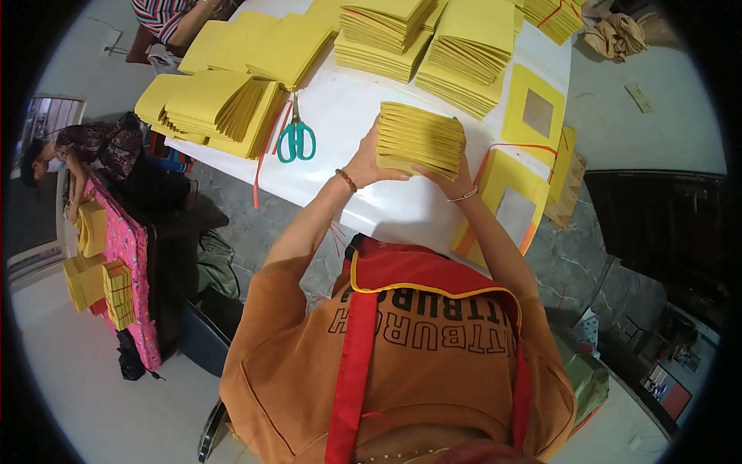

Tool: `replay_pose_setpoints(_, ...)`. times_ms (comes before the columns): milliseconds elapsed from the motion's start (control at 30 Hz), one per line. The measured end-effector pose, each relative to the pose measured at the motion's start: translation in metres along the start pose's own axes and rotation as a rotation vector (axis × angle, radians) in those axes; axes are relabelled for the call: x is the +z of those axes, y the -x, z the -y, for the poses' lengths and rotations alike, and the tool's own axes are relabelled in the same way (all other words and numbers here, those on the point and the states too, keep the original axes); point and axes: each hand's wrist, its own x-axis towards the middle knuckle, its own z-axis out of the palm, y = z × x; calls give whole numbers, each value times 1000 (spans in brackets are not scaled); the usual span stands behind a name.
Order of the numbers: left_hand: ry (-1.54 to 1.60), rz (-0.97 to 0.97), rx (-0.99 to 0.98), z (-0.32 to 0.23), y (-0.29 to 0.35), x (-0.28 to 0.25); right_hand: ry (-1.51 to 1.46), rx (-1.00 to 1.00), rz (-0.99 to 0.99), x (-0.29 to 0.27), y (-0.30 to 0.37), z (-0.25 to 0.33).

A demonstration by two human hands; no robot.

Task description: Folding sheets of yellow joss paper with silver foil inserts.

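In orange sweatshirt (440, 390); gripping yellow paper stack (419, 139) between left hand (372, 165) and right hand (457, 179), at white table (336, 127).

You get moderately bright, soft indoor light, strongest on the white tabletop (336, 124). A diffuse grey shadow spreads over it below your left hand (375, 162) and right hand (450, 176). The layered edges of the yellow stack (420, 139) look reasonably sharp to you. At your right, the dark panel (657, 209) sinks toward black, losing detail. Straight lines bow outward near the rim, and black vignetting swallows your corners.
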Motion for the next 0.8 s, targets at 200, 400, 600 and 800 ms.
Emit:
replay_pose_setpoints(200,721,-333,123,-20,-11,-13,-245,126,60,-5,-6,-3)
replay_pose_setpoints(400,300,-303,103,-79,-20,-14,-376,157,23,-3,-7,3)
replay_pose_setpoints(600,650,-280,114,-79,-20,-10,-290,179,36,-4,-11,1)
replay_pose_setpoints(800,37,-48,290,-50,3,-27,-313,93,7,-2,-12,-1)
